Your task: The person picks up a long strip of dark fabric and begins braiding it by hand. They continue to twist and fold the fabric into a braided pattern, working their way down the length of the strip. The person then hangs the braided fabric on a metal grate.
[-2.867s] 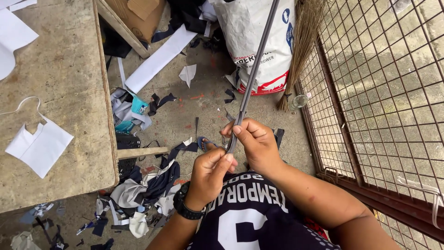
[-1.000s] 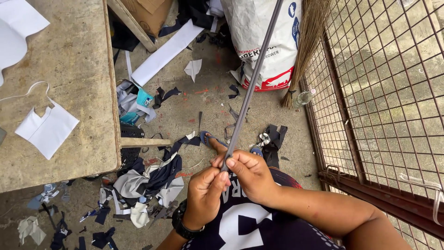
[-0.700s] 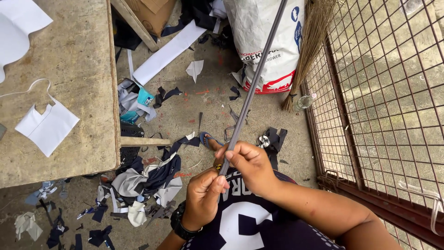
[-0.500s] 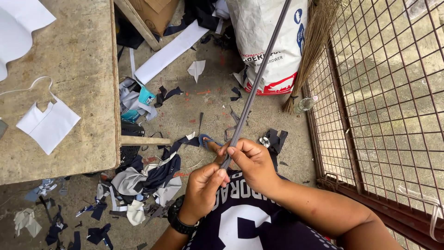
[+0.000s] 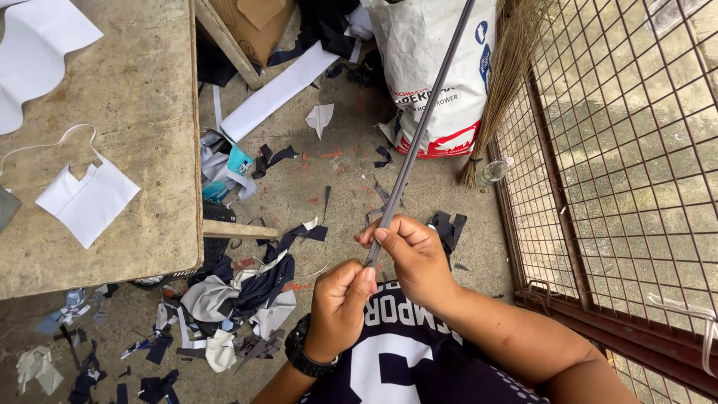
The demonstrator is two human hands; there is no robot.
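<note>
1. Over the last few seconds the two hands were drawn nearer to the body, so that by this moment they were seen low in the view, just above the dark printed shirt.
2. The long grey strip was kept in much the same slant throughout, running from the hands up and to the far right, past the white sack.
3. The grip appeared to have been shifted only slightly along the strip's near end; it was judged that the end was being worked or adjusted between the fingers rather than released.
4. The right hand was closed around the strip, with thumb and forefinger pinched on it just above the lower end.
5. The left hand was curled into a loose fist directly below, its fingertips pressed onto the strip's very end; a black watch was worn on that wrist.
6. The strip was thus held between both hands, touching each, with its near end hidden inside the left fingers and its far end carried out of view at the top.
7. To the left, the worn tabletop was seen with white paper pieces lying on it, well apart from the hands.
8. Fabric scraps were scattered on the floor between the tabletop and the hands.
9. A wire mesh fence was seen along the right, with a broom leaned beside the sack.
</note>
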